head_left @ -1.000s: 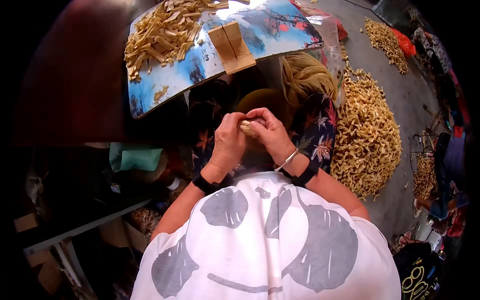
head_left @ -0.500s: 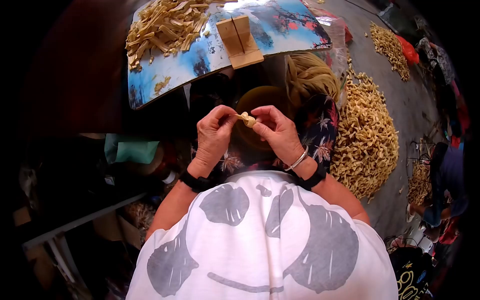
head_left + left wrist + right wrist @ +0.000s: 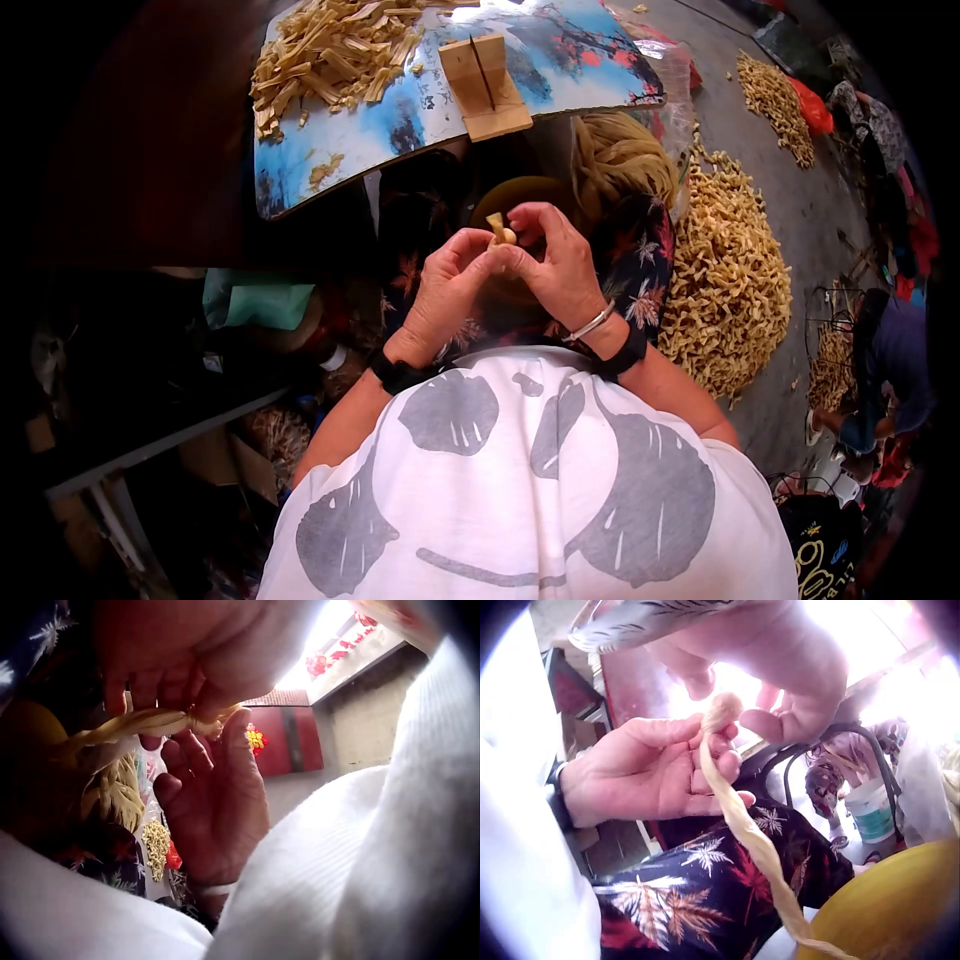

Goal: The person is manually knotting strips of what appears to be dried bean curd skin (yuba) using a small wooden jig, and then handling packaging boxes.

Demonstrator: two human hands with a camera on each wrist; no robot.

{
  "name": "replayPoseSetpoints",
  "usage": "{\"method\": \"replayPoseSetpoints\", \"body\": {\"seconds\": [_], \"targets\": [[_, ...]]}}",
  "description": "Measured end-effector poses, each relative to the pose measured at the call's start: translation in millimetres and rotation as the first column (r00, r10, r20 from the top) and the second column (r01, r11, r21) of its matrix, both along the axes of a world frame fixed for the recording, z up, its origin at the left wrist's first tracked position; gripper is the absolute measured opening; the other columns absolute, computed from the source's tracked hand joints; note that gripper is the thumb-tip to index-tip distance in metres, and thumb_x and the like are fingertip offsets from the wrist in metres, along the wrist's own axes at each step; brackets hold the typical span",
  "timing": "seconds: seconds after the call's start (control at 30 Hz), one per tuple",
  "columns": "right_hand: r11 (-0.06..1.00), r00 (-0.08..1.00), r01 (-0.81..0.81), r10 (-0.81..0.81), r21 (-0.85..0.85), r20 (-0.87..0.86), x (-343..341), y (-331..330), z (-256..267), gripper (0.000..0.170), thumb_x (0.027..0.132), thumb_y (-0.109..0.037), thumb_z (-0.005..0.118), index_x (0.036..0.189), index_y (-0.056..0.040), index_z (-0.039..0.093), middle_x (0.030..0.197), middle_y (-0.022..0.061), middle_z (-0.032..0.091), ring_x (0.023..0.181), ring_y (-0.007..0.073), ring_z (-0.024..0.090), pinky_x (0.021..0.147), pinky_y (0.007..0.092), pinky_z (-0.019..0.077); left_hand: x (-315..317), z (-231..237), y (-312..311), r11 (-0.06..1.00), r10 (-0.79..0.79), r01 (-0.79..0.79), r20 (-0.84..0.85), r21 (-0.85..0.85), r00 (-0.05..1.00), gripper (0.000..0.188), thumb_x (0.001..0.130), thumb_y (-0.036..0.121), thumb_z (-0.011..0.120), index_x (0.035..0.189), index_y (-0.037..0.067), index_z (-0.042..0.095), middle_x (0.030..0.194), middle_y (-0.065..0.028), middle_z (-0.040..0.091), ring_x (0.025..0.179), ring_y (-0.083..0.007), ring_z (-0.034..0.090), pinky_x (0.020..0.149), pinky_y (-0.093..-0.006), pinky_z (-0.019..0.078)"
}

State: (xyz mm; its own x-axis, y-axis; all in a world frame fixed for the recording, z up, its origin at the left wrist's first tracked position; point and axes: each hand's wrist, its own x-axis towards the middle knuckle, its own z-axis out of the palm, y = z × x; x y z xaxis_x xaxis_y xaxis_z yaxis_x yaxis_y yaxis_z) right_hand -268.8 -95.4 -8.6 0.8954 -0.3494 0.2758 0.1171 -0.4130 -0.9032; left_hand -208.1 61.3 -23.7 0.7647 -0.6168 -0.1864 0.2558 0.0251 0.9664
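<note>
Left to right in the head view: a teal bag (image 3: 265,302) lies off to your left, in the dark below the table (image 3: 345,155); on the painted tabletop, a loose pile of pale sticks (image 3: 335,60) sits at the far left. Your left hand (image 3: 447,295), dark band (image 3: 395,373) at the wrist, pinches the knotted strip (image 3: 724,772) between thumb and fingers, just under its knot. The wooden stand (image 3: 485,90), slotted, is at the table's near edge beyond your hands. The strip's knot is up between your two hands, over your lap; in the right wrist view its twisted tail hangs down towards the yellow basin (image 3: 900,900). Your right hand (image 3: 560,275), with a silver bracelet (image 3: 592,322), has bent digits either side of the knot, at or just beside it; whether they grasp it, I cannot tell. Further right, a bundle of long strips (image 3: 625,160) lies beyond your leaf-print trousers (image 3: 640,255), then a large heap of small knotted pieces (image 3: 730,280) on the floor (image 3: 775,200), a smaller heap (image 3: 775,105) farther off, and a red bag (image 3: 812,106) touching it
</note>
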Motion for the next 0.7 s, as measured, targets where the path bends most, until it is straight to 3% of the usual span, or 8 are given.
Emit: {"method": "replayPoseSetpoints", "body": {"seconds": [0.03, 0.1, 0.17, 0.27, 0.37, 0.47, 0.57, 0.7], "targets": [[0.993, 0.992, -0.059, 0.070, 0.100, -0.108, 2.3, -2.8, 3.1, 0.017, 0.088, -0.013, 0.068, 0.101, -0.0026, 0.065, 0.090, 0.0132, 0.063, 0.080, 0.0256, 0.065, 0.071, 0.0317, 0.0514, 0.4, -2.0, -1.2, 0.999, -0.040, 0.040, 0.001, -0.014, 0.999, 0.022, 0.098, 0.015, 0.061, 0.113, 0.000, 0.062, 0.099, -0.0016, 0.066, 0.091, -0.0084, 0.061, 0.084, -0.0226, 0.0487], [0.990, 0.989, -0.111, 0.119, 0.089, -0.084, 5.9, -7.6, -9.2, 0.016, 0.089, -0.015, 0.067, 0.098, -0.0016, 0.067, 0.089, 0.0119, 0.063, 0.080, 0.0224, 0.064, 0.072, 0.0315, 0.0514, -1.8, -1.1, -4.0, 0.998, -0.036, 0.033, -0.045, -0.061, 0.998, 0.019, 0.097, 0.016, 0.062, 0.108, 0.000, 0.064, 0.090, 0.0005, 0.066, 0.078, -0.0065, 0.060, 0.075, -0.0207, 0.0488], [0.994, 0.995, -0.091, 0.093, 0.053, -0.041, 7.8, -10.6, -14.7, 0.017, 0.093, -0.018, 0.064, 0.092, -0.0010, 0.068, 0.082, 0.0093, 0.063, 0.074, 0.0155, 0.064, 0.066, 0.0279, 0.0513, -3.8, -0.9, 0.0, 0.999, -0.035, 0.036, -0.043, 0.024, 0.998, 0.017, 0.097, 0.017, 0.062, 0.104, 0.002, 0.064, 0.085, 0.0018, 0.063, 0.073, -0.0050, 0.057, 0.069, -0.0196, 0.0467], [0.955, 0.945, -0.039, 0.130, 0.295, -0.298, 7.5, -14.9, 0.0, 0.017, 0.095, -0.019, 0.064, 0.094, -0.0023, 0.068, 0.073, 0.0045, 0.062, 0.064, 0.0100, 0.061, 0.059, 0.0234, 0.0491, -1.5, 1.3, 2.9, 0.996, -0.001, 0.002, -0.010, 0.086, 1.000, 0.015, 0.097, 0.019, 0.063, 0.101, 0.004, 0.065, 0.077, 0.0041, 0.059, 0.067, -0.0030, 0.051, 0.061, -0.0181, 0.0423], [0.849, 0.924, -0.205, 0.331, 0.487, -0.189, 9.2, -16.8, 0.6, 0.016, 0.094, -0.020, 0.066, 0.095, -0.0035, 0.066, 0.068, -0.0017, 0.059, 0.058, 0.0055, 0.056, 0.053, 0.0197, 0.0457, 0.0, 5.3, 1.9, 0.996, 0.015, -0.012, -0.028, 0.091, 0.999, 0.015, 0.097, 0.019, 0.063, 0.100, 0.005, 0.065, 0.072, 0.0060, 0.054, 0.062, -0.0018, 0.046, 0.056, -0.0170, 0.0386], [0.781, 0.886, -0.244, 0.421, 0.576, -0.196, 8.9, -18.1, -6.6, 0.013, 0.091, -0.017, 0.068, 0.094, -0.0048, 0.065, 0.069, -0.0055, 0.057, 0.058, 0.0029, 0.052, 0.051, 0.0179, 0.0413, -0.7, 14.8, 2.5, 0.995, 0.014, -0.009, -0.053, 0.095, 0.999, 0.015, 0.097, 0.019, 0.063, 0.097, 0.004, 0.066, 0.069, 0.0074, 0.049, 0.057, -0.0002, 0.039, 0.051, -0.0167, 0.0326], [0.730, 0.905, -0.113, 0.355, 0.675, -0.233, 7.4, -29.3, -9.8, 0.008, 0.090, -0.013, 0.068, 0.090, -0.0064, 0.065, 0.070, -0.0053, 0.057, 0.056, 0.0023, 0.049, 0.048, 0.0171, 0.0365, 3.0, 16.0, 22.2, 0.993, 0.019, -0.004, -0.131, 0.116, 0.991, 0.016, 0.098, 0.018, 0.062, 0.095, 0.003, 0.066, 0.066, 0.0082, 0.046, 0.053, 0.0003, 0.033, 0.048, -0.0177, 0.0264], [0.664, 0.876, -0.009, 0.366, 0.747, -0.315, 9.9, -27.1, -4.0, 0.007, 0.093, -0.013, 0.066, 0.091, -0.0090, 0.061, 0.068, -0.0061, 0.051, 0.054, 0.0017, 0.042, 0.046, 0.0166, 0.0307, 4.1, 16.1, 34.3, 0.995, -0.046, 0.063, -0.199, 0.083, 0.979, 0.017, 0.098, 0.018, 0.062, 0.096, 0.002, 0.066, 0.063, 0.0085, 0.044, 0.052, -0.0009, 0.033, 0.048, -0.0182, 0.0258]]}}
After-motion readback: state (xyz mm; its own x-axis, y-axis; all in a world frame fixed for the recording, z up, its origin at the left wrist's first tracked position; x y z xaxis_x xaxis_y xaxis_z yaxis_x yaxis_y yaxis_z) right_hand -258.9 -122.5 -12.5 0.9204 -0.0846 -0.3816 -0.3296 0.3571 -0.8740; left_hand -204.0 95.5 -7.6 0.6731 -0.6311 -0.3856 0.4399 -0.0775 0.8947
